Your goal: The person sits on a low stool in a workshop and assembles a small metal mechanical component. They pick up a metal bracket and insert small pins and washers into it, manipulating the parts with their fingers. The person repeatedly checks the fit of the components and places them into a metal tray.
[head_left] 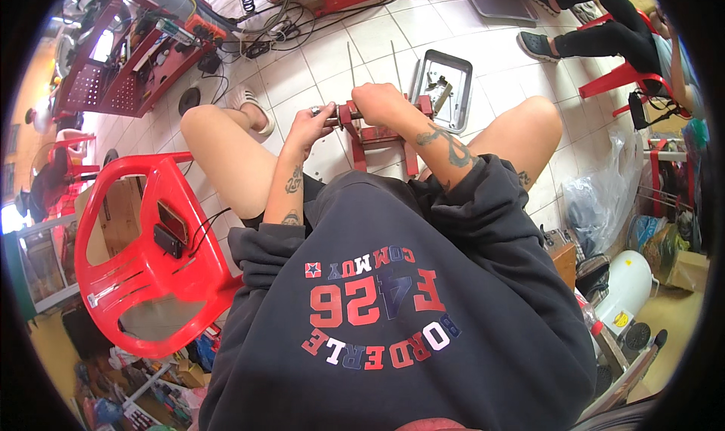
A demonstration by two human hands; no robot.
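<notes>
Standing on the tiled floor [498, 64], the red stand [380, 135] is sitting right at both sets of fingers, its legs reaching down on the near side of them. Left fingers [326, 115]: curling in, seemingly clasping the left end of a dark shaft [333, 120]; the contact is showing too small for certainty. Right fingers [365, 98]: folding into a tight fist over the stand's upper part, no gap showing. The back of the hand is hiding the inside, so cannot tell what, if anything, they are gripping.

Handling, by judgement: the stand is looking like rigid metal, fairly heavy, unlikely to bend under hand pressure. Its crossbar, just below the right fingers, is offering a solid hold; the legs, lower still, are serving as places for steadying it. The shaft is probably behaving as hard and smooth, perhaps rolling or slipping if oily, so a full wrap near the left fingers is seeming safer than a fingertip pinch. Two thin rods [351, 64] are pointing away beyond the right fingers; likely springier, and poor as handles. Where they are joining is not showing.

Right of the right fingers, a grey tray [470, 80] is lying near, holding small metal parts [440, 92]: light-looking, perhaps sharp-edged, best lifted singly.
</notes>
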